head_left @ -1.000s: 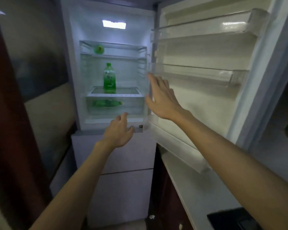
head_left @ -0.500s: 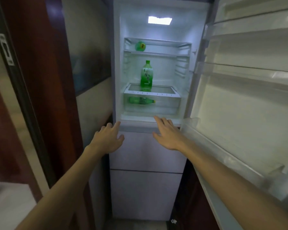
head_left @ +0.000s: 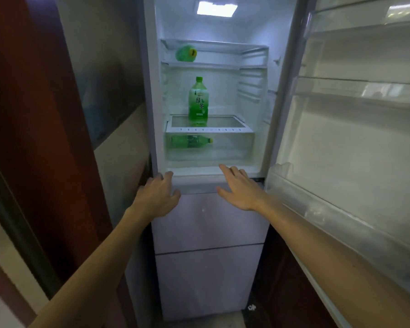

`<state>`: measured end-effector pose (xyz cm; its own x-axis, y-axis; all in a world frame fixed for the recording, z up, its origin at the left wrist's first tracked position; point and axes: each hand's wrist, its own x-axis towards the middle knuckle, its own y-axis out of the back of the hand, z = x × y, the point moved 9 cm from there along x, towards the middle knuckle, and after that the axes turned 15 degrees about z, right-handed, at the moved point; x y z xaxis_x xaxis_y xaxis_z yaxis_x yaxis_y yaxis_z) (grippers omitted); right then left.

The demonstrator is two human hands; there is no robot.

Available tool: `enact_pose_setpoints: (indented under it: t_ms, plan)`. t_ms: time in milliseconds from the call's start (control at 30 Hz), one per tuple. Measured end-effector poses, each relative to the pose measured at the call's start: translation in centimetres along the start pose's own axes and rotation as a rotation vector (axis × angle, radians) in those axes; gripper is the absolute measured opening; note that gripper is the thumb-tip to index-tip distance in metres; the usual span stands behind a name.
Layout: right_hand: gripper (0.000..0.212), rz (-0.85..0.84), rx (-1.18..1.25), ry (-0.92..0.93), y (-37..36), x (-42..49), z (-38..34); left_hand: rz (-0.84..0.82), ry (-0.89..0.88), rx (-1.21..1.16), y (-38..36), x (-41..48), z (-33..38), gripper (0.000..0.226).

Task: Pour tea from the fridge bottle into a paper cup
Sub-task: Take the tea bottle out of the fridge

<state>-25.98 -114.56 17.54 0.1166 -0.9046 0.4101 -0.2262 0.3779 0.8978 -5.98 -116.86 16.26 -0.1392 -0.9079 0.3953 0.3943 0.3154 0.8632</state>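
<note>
Standing upright on the middle shelf [head_left: 208, 130] of the open fridge [head_left: 223, 27]: one green tea bottle [head_left: 198, 101], label facing out. A second bottle [head_left: 191, 141] lies on its side in the clear drawer [head_left: 234, 150], hazy through the plastic. A third bottle [head_left: 186, 53] lies end-on on the top shelf [head_left: 223, 65], shape hard to make out. Door [head_left: 353, 150] cut off at right. Three bottles, two hands. Left hand [head_left: 158, 197] and right hand [head_left: 238, 189] both released, grasping nothing, at the ledge under the drawer; contact unclear.
</note>
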Motion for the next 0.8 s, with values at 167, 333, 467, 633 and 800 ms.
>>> enact_pose_setpoints:
  t_ms: [167,333,467,633,800]
  plan:
    - [0.07,-0.017,-0.014,-0.033,-1.2,2.4,1.5,-0.028,-0.021,-0.006,-2.3,3.1,0.0,0.058]
    - [0.071,0.006,-0.016,-0.042,-2.5,6.1,3.1,-0.019,-0.038,0.001,-4.6,6.4,0.2,0.06]
    - [0.07,0.032,0.001,-0.007,-3.4,10.3,4.1,0.018,-0.01,0.007,-5.6,10.0,0.1,0.062]
    - [0.069,0.085,0.016,0.029,-3.9,17.0,5.7,0.083,0.039,0.037,-6.3,16.1,0.4,0.059]
    - [0.071,0.097,0.086,0.059,-4.6,23.3,7.4,0.119,0.081,0.027,-6.8,21.9,1.1,0.062]
